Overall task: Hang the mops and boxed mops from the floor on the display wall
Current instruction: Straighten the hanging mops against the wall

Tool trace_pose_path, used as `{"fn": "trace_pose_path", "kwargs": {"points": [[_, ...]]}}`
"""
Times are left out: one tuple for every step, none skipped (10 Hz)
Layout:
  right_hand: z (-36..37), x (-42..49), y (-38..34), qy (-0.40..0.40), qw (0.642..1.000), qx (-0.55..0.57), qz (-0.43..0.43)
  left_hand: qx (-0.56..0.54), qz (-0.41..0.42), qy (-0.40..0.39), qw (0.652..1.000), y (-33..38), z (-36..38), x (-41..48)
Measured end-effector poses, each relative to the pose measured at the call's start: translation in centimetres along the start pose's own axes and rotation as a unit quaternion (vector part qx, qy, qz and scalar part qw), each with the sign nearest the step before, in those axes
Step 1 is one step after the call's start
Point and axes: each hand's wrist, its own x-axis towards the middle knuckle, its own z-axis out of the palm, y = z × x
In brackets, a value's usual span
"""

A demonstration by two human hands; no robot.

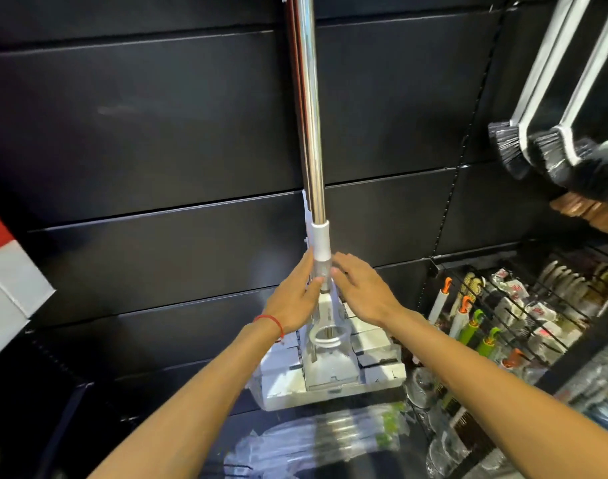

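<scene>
Head view: the mop (314,140) hangs straight down the black wall (157,133), pole up to 12 o'clock. My left hand (293,299) and right hand (361,292) cup its neck with fingers loose, not squeezing. I should steady it, then let go slowly.

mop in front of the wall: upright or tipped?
Upright. The mop has its shiny handle running straight up the dark display wall, white head at the bottom, left hand and right hand either side.
</scene>
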Motion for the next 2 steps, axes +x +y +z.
{"fn": "trace_pose_path", "kwargs": {"points": [[-2.6,-2.7,-0.4,0.037,0.992,-0.121,-0.009,0.149,-0.040,-0.027,0.988,0.3,-0.2,-1.3],[-4.4,-5.8,-2.3,0.063,0.974,-0.212,-0.043,0.253,-0.067,-0.033,0.965,2.5,-1.1,-4.3]]}}
